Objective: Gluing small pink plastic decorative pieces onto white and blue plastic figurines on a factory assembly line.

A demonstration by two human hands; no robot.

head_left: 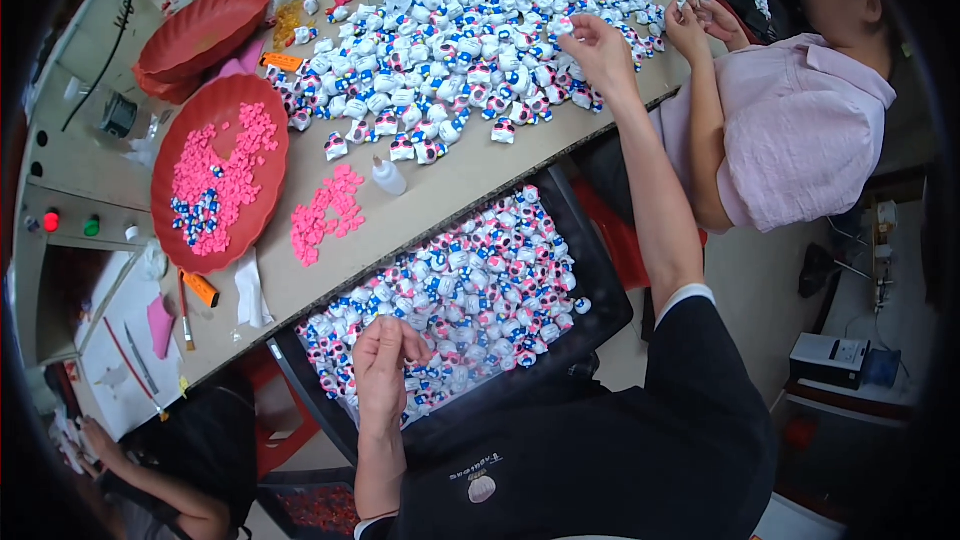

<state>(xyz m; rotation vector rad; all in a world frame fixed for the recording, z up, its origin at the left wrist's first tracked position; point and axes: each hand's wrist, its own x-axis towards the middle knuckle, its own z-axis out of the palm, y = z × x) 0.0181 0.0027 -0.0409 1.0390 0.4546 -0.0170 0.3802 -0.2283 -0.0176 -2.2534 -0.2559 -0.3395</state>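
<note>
Figure in hand: In the head view, a small figure in white, blue and pink is held beyond and to the right of the white squeeze bottle.
Right hand: Thumb and fingertips pinch the figure; the hand is raised beside the heap.
Left hand: Nearer the wearer than the bottle, the hand curls above the crate; whether anything tiny sits between its fingers cannot be told.
Handling: Probably light, stiff and slick, its painted surface perhaps easily scuffed.
Best hold: Likely the rounded sides, with a gentle pinch.
Heap: Beyond the bottle, matching glossy figures spread knobbly across the tan tabletop.
Crate: On the bottle's near side, a dark, straight-walled crate brims with similar figures.
Pink pieces: Small, flat and matt, just left of the bottle.
Tray: Farther left of the bottle, red, oval and scalloped.
</note>
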